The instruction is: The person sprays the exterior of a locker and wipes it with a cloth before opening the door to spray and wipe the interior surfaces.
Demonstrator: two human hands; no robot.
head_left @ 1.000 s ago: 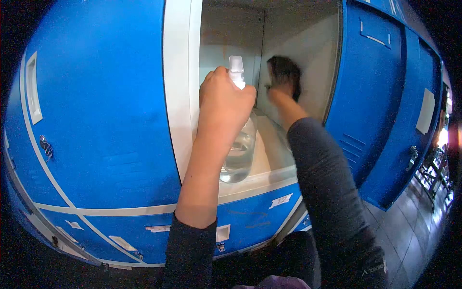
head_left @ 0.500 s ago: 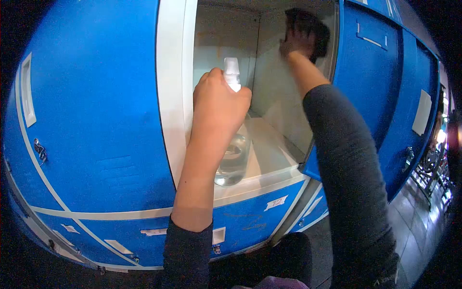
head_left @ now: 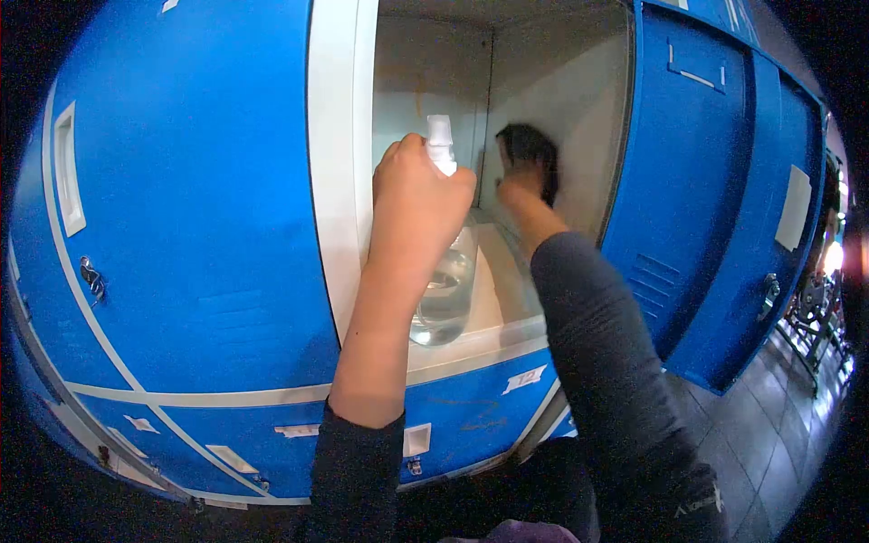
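My left hand (head_left: 423, 185) is closed around the neck of a clear spray bottle (head_left: 444, 303) with a white spray head (head_left: 440, 140). The bottle stands upright at the front of an open locker compartment (head_left: 507, 290), and clear liquid shows in its lower part. Deeper inside, my right hand (head_left: 518, 181) presses a black cloth (head_left: 536, 149) against the locker's right inner wall (head_left: 579, 100). Motion blurs that hand, and its fingers are partly lost against the dark cloth.
The blue locker door (head_left: 697, 181) hangs open on the right. Closed blue lockers (head_left: 199, 181) fill the left side and the row below, some with latches. Grey floor tiles (head_left: 742, 434) and dark equipment (head_left: 810, 317) lie at the far right.
My right hand has moved the black cloth down and to the left along the inner wall. My left hand keeps its hold on the spray bottle; the view has shifted slightly.
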